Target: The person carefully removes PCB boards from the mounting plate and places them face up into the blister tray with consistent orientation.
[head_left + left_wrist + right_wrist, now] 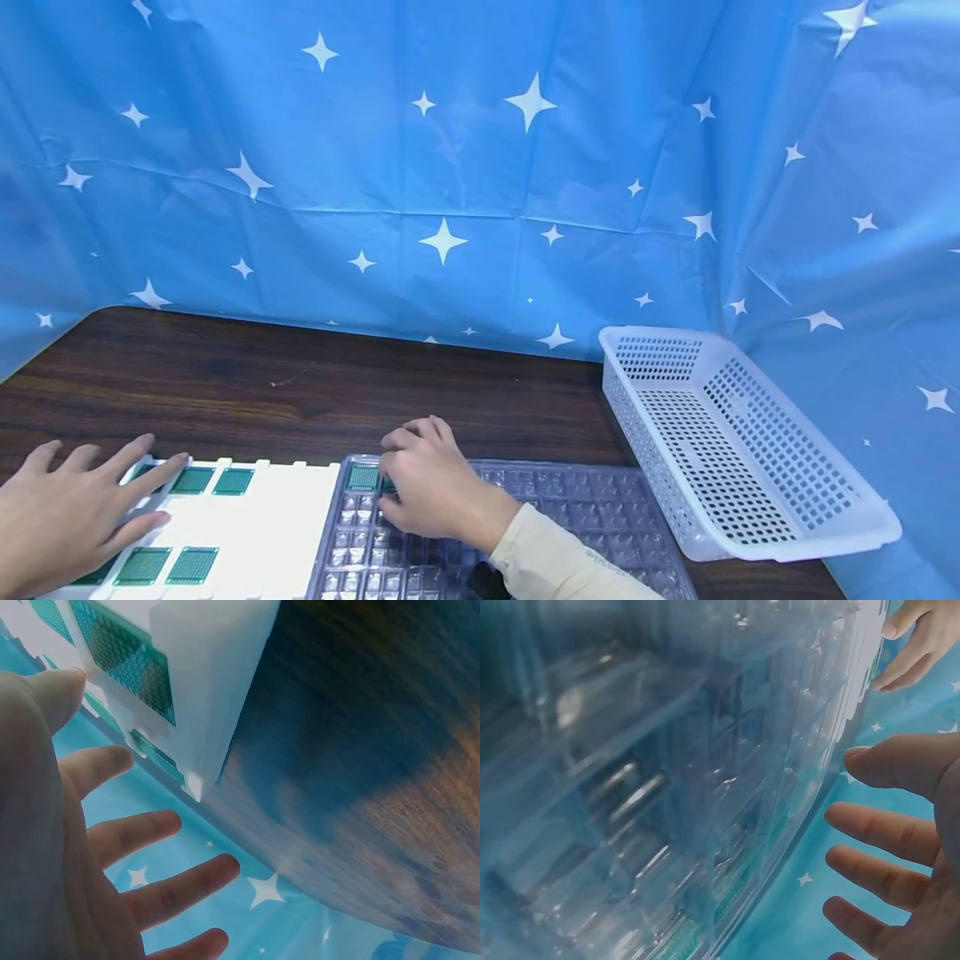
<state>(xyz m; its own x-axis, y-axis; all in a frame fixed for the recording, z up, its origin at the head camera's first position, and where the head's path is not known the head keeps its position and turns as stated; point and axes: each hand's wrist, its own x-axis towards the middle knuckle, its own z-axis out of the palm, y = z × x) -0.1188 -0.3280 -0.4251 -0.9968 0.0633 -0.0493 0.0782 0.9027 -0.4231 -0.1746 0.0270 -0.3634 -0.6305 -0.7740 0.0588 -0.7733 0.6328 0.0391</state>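
Observation:
My left hand (75,512) is spread over the left end of a white flat holder (262,533), its index fingertip at the far edge. Small green perforated circuit boards sit in the holder, among them a near one (142,566) and a far one (233,482). To the right lies a clear plastic compartment tray (600,508). A green circuit board (363,477) fills its far left compartment. Above the tray's far left part is my right hand (431,483), partly covering a second green board. The right wrist view shows its fingers (881,827) apart, with nothing between them.
A white perforated plastic basket (720,442) stands at the right, next to the tray. Behind the dark wood table (225,375) hangs a blue curtain (480,167) with white stars. A small black object (489,581) shows beneath my right forearm.

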